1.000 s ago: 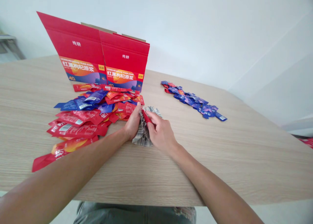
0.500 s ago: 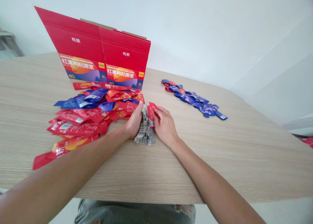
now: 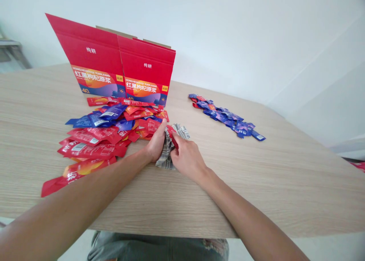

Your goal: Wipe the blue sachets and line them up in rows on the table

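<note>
Both my hands meet at the middle of the wooden table (image 3: pixel 256 185) around a bunch of sachets (image 3: pixel 165 158) held on edge, their silvery backs showing. My left hand (image 3: pixel 155 143) grips the bunch from the left, thumb up. My right hand (image 3: pixel 186 158) closes on it from the right, fingers pinching a red sachet at the top. Just left of my hands lies a loose heap of red and blue sachets (image 3: pixel 102 139).
An open red carton (image 3: pixel 119 67) with Chinese print stands behind the heap. A row of blue and purple sachets (image 3: pixel 225 116) lies at the far right of the table. A white wall runs behind. My knees show under the table's near edge.
My right hand has slid back down the bunch toward me, after reaching up to its top half a second ago. The left hand keeps its grip in the same place.
</note>
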The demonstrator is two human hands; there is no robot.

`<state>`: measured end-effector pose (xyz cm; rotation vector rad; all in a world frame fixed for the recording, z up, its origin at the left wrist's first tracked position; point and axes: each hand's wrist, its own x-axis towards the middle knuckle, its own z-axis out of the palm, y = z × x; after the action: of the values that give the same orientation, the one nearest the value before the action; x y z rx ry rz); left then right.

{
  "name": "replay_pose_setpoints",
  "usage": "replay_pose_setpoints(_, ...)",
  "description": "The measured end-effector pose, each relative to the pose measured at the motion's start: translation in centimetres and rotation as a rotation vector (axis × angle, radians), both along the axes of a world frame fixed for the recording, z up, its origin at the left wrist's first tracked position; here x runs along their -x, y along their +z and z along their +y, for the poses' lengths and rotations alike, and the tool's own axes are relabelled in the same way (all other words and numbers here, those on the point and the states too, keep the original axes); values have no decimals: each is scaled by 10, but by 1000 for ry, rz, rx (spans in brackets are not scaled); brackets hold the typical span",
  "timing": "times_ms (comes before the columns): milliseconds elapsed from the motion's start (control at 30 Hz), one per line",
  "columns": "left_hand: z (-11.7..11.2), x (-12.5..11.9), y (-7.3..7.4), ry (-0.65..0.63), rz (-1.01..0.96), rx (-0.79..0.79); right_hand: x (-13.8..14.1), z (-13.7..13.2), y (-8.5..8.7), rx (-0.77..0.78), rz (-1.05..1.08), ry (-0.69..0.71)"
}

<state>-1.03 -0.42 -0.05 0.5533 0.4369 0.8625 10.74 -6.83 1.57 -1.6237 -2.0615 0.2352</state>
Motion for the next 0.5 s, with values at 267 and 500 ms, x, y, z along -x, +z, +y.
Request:
replay_pose_setpoints(267, -3, -3, 4, -109, -65, 15, -33, 21, 3, 269, 1179, -137)
replay_pose_setpoints(500, -2, -7, 0, -41, -19, 31, -17, 40, 36, 42, 1303, -130)
